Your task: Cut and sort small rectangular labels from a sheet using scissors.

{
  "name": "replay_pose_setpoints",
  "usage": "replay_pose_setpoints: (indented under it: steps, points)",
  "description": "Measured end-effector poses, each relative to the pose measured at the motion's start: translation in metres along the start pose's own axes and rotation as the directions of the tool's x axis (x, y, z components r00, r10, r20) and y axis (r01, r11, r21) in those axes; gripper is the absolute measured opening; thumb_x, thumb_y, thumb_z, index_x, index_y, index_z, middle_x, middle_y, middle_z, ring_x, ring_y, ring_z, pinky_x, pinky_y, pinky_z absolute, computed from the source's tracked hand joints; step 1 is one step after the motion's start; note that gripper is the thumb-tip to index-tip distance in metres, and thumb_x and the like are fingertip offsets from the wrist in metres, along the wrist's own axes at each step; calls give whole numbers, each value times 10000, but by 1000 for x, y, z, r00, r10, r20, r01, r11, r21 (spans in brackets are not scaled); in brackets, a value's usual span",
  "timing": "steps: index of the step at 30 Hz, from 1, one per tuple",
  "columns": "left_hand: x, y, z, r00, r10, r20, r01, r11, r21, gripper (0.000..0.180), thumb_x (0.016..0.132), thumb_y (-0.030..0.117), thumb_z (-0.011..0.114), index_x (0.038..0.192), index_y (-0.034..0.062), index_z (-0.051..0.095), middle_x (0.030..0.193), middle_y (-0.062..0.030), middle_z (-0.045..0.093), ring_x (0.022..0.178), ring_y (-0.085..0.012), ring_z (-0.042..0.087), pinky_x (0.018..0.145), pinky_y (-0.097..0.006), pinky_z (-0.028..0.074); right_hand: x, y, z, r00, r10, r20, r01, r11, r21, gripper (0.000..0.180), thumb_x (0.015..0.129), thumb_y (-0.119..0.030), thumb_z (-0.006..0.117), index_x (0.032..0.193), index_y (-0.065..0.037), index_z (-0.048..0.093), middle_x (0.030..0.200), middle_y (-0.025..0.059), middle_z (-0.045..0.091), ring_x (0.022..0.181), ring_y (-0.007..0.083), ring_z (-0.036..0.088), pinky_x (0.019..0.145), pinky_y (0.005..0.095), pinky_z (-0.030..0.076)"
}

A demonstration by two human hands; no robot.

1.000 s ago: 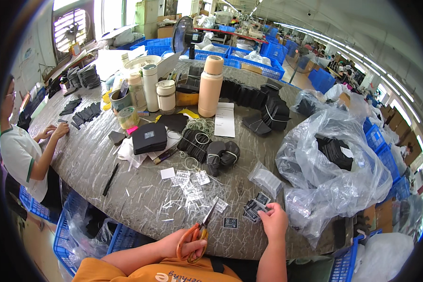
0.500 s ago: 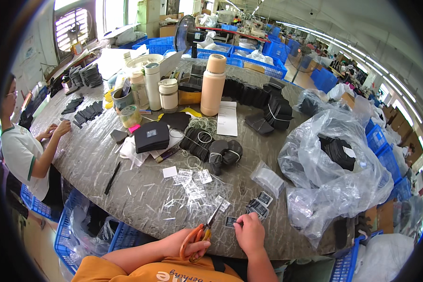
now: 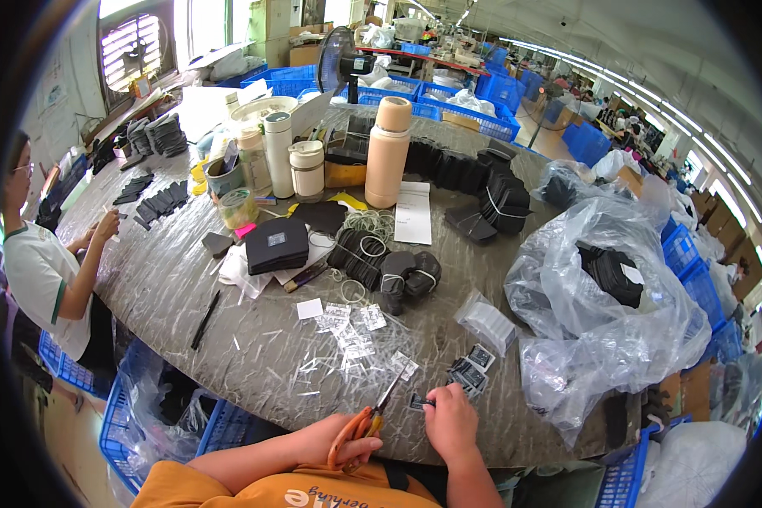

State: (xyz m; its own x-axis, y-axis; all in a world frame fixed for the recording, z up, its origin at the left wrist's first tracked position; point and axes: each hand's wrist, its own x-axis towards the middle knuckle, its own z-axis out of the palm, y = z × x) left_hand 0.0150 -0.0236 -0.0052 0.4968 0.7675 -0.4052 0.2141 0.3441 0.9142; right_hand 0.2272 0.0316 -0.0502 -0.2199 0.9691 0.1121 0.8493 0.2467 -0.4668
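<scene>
My left hand (image 3: 340,438) is closed around the orange handles of a pair of scissors (image 3: 389,389). Their blades point up and away, the tips by a white printed slip (image 3: 405,366). To the right, my right hand (image 3: 452,421) has its thumb and forefinger pinched at the edge of a small black label (image 3: 418,402), close to the tabletop. Just beyond those fingers lies a little group of similar black labels (image 3: 468,375). Clear plastic strips and printed clear pieces (image 3: 352,341) are scattered ahead of the scissors.
A clear plastic bag (image 3: 550,339) holding black pieces (image 3: 610,275) bulks at the right. Black bundles (image 3: 360,258), a peach bottle (image 3: 387,161) and cups stand farther back on the table (image 3: 254,364). A person (image 3: 55,271) works at the left edge. Blue crates (image 3: 135,423) sit below.
The small black label at my right fingertips has tilted slightly and shifted. My left hand with the scissors has barely moved. The person at the left has raised a hand.
</scene>
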Motion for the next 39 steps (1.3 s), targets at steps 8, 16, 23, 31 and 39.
replay_pose_setpoints:
  steps: [8,16,23,31,39]
  points:
    - [-1,4,-3,975,13,221,-87,941,328,388,908,363,467,896,-24,491,730,-152,594,701,-283,590,639,-354,451,1,9,-7,955,241,174,-293,864,410,232,726,-24,648,923,-48,529,787,78,566,679,196,554,636,287,457]
    - [-3,10,-5,971,-51,233,-18,959,284,415,916,385,446,926,-27,499,826,-179,615,778,-300,605,680,-359,462,5,23,-10,918,370,140,-198,124,972,242,744,65,604,944,-36,510,770,55,573,602,153,598,528,227,468]
    - [-4,13,-3,964,-48,261,-3,981,192,448,921,402,426,904,-28,547,818,-161,616,776,-259,608,677,-349,464,6,9,-10,918,347,192,-236,87,968,222,762,63,611,947,-15,516,731,49,567,582,131,576,509,201,443]
    - [-3,12,-3,962,-24,274,-29,982,187,457,927,409,409,916,-20,568,803,-150,608,747,-247,591,663,-340,456,7,6,-11,919,328,218,-239,26,971,221,761,54,620,944,-22,522,734,48,578,583,127,580,520,207,453]
    - [1,0,-3,967,6,256,-56,980,189,477,917,444,417,888,-25,498,745,-129,571,686,-213,571,615,-318,457,6,4,-9,931,291,221,-243,39,969,212,769,61,610,943,-21,522,743,47,579,597,123,581,544,214,469]
